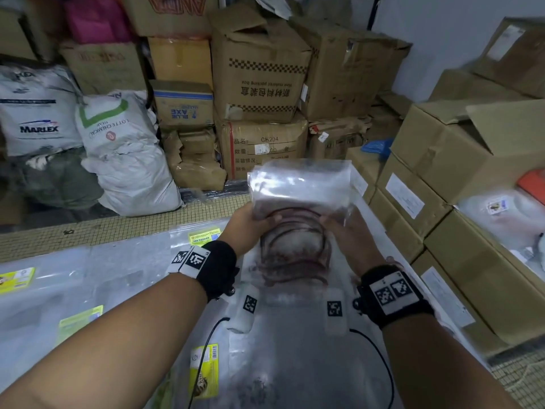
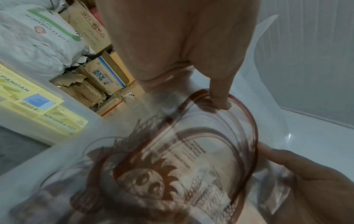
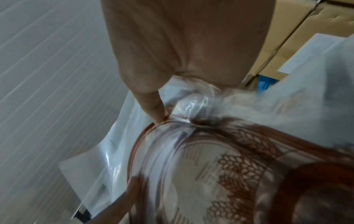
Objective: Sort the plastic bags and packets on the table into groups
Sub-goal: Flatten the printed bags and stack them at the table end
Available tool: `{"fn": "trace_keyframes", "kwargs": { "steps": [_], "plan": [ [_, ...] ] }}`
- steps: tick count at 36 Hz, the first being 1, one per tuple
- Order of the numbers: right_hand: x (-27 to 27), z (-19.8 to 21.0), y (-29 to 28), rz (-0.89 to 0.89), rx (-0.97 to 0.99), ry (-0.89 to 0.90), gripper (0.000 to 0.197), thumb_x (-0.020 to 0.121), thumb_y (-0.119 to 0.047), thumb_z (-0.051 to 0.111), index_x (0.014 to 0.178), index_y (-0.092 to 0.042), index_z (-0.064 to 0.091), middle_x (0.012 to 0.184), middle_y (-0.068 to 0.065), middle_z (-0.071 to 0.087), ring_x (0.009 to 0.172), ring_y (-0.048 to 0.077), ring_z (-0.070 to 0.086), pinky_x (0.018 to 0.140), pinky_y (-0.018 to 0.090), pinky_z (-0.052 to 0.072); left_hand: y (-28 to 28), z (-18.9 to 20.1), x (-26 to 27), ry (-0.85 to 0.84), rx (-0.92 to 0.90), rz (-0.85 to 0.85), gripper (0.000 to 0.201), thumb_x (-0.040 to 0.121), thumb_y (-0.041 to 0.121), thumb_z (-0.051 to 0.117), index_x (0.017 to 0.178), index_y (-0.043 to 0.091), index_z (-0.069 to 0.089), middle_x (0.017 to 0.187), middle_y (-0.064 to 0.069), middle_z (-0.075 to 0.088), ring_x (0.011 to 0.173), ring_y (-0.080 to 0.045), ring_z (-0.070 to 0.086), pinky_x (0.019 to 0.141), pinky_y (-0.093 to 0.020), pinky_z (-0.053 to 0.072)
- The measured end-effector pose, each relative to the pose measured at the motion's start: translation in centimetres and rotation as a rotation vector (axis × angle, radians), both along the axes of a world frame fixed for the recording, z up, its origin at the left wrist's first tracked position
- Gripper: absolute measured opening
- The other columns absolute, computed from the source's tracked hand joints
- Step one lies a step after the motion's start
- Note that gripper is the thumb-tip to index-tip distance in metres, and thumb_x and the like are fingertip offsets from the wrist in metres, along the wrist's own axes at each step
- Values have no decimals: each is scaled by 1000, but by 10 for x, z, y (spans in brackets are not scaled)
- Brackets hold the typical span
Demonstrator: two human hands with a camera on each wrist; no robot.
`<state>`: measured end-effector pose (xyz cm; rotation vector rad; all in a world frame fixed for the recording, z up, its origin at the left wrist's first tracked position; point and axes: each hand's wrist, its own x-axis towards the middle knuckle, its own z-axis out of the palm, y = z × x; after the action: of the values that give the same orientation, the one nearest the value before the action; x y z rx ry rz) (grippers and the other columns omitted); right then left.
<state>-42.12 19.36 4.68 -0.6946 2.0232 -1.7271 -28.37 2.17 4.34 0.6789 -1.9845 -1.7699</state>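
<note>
A stack of clear plastic bags (image 1: pixel 298 190) printed with brown rings and a sun face is held up over the white table (image 1: pixel 132 261). My left hand (image 1: pixel 250 224) grips its left side and my right hand (image 1: pixel 343 228) grips its right side. In the left wrist view my thumb (image 2: pixel 220 100) presses on the brown ring of the bags (image 2: pixel 172 166). The right wrist view shows my right thumb (image 3: pixel 153 109) on the same bags (image 3: pixel 220 166). Packets with yellow labels (image 1: pixel 203 236) lie flat on the table to the left, with more yellow-labelled packets (image 1: pixel 79 320) nearer me.
Cardboard boxes (image 1: pixel 442 172) line the right side close to the table. More stacked boxes (image 1: pixel 259 84) and white sacks (image 1: pixel 124 149) stand behind the table's tiled far edge (image 1: pixel 118 228). Black cables (image 1: pixel 380 358) run from my wrist cameras.
</note>
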Motion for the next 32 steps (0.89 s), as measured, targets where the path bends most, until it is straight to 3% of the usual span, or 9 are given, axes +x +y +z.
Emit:
{"fn": "trace_keyframes", "kwargs": {
  "steps": [4, 8, 12, 14, 16, 21, 25, 28, 32],
  "plan": [
    [-2, -1, -3, -7, 74, 88, 21, 90, -3, 60, 94, -19, 47, 88, -5, 54, 79, 3, 53, 69, 15, 43, 4, -2, -2, 8, -58, 16, 23, 90, 17, 70, 113, 22, 66, 110, 0, 72, 103, -16, 68, 89, -31, 55],
    [1, -2, -1, -5, 182, 82, 30, 92, -11, 59, 116, -15, 42, 97, -7, 52, 90, 12, 51, 80, 29, 39, 9, -9, -1, -62, -86, -10, 35, 91, 25, 68, 125, 20, 59, 115, 1, 69, 108, -16, 66, 97, -41, 53],
    [-12, 3, 7, -63, 210, 101, 23, 77, -17, 63, 94, -21, 48, 86, 3, 59, 77, 21, 60, 70, 36, 50, 14, -1, -7, -106, -58, -75, 25, 91, 9, 60, 114, 17, 57, 102, 0, 67, 94, -16, 63, 77, -21, 52],
    [-21, 7, 16, -72, 236, 128, 33, 81, -16, 66, 111, -18, 53, 98, 4, 64, 87, 20, 62, 79, 35, 50, 19, 2, -10, -136, -13, -139, 19, 92, 6, 61, 104, 19, 54, 93, -1, 61, 82, -17, 58, 63, -22, 48],
    [-33, 11, 29, -71, 258, 127, 47, 82, -15, 68, 126, -19, 52, 107, 2, 66, 96, 19, 63, 86, 37, 52, 25, 0, -14, -180, 40, -180, 30, 90, 14, 68, 114, 18, 51, 96, -4, 61, 78, -18, 59, 62, -31, 49],
    [-62, 11, 63, -42, 454, 103, 64, 71, -27, 66, 132, -20, 48, 107, 10, 65, 96, 30, 65, 81, 45, 57, 56, -11, -33, -266, 96, -251, 36, 91, 13, 69, 120, 17, 47, 85, -2, 61, 53, -7, 61, 50, -26, 50],
    [-79, 11, 91, 10, 570, 107, 50, 75, -12, 64, 124, -16, 53, 97, 8, 65, 86, 26, 63, 67, 31, 49, 93, -21, -49, -288, 184, -276, 39, 93, 9, 64, 118, 32, 46, 89, -5, 61, 62, -16, 60, 48, -25, 50],
    [-90, 9, 111, 31, 706, 82, 33, 74, -8, 64, 106, -7, 56, 72, 11, 57, 62, 23, 56, 50, 26, 42, 118, -37, -64, -338, 265, -246, 46, 95, 11, 62, 136, 18, 43, 98, -13, 63, 65, -22, 60, 52, -29, 52],
    [-103, 2, 135, 65, 827, 46, 30, 80, -13, 65, 109, -7, 61, 91, 19, 68, 79, 30, 64, 64, 33, 50, 148, -56, -78, -404, 380, -256, 43, 93, 14, 65, 131, 10, 45, 108, -23, 65, 74, -33, 63, 61, -38, 54]
  ]
}}
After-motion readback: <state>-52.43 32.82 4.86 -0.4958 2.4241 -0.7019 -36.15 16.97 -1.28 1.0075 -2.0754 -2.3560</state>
